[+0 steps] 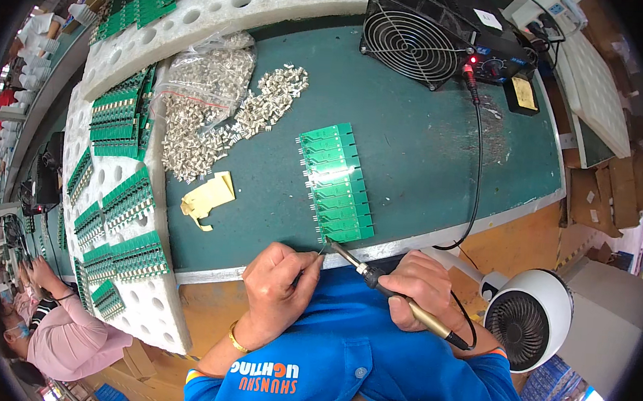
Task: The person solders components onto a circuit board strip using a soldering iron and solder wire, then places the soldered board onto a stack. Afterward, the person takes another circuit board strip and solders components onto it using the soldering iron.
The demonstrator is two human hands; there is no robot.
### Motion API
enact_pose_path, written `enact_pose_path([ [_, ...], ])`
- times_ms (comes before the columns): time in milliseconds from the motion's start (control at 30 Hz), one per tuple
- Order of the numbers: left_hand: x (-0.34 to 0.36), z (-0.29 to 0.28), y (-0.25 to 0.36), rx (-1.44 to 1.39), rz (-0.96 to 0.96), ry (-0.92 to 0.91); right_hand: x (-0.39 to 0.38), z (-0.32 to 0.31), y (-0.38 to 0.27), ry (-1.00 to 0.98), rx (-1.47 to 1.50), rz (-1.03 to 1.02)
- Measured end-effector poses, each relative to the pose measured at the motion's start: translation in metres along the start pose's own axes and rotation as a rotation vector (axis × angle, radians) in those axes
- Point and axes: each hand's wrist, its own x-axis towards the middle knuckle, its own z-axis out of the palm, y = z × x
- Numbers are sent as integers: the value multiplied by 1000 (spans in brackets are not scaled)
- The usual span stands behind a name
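My left hand pinches a thin solder wire near the mat's front edge. My right hand grips a soldering iron with a gold handle, its tip at the lower left corner of a green circuit board panel, where the wire's end also is. The panel lies on the dark green mat, with small metal parts along its left edge. A heap of small silver connectors, partly under a clear bag, lies left of it. A torn yellow paper piece lies below the heap.
White foam trays with green boards flank the left and back. A black fan, soldering station and sponge holder sit at back right. A white fan stands beside my right arm. A co-worker in pink works at far left.
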Motion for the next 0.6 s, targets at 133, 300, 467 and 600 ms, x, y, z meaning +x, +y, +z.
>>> enact_pose_path([
  [133,2,0,1,5,-5,36,0,1,1,8,-2,-9],
  [300,4,1,-1,-12,2,15,0,0,1,1,-9,-4],
  [467,2,2,-2,-17,1,14,1,-2,-1,-18,-12,0],
  [600,2,0,-1,-20,3,-5,-2,-2,-2,-10,2,-2],
])
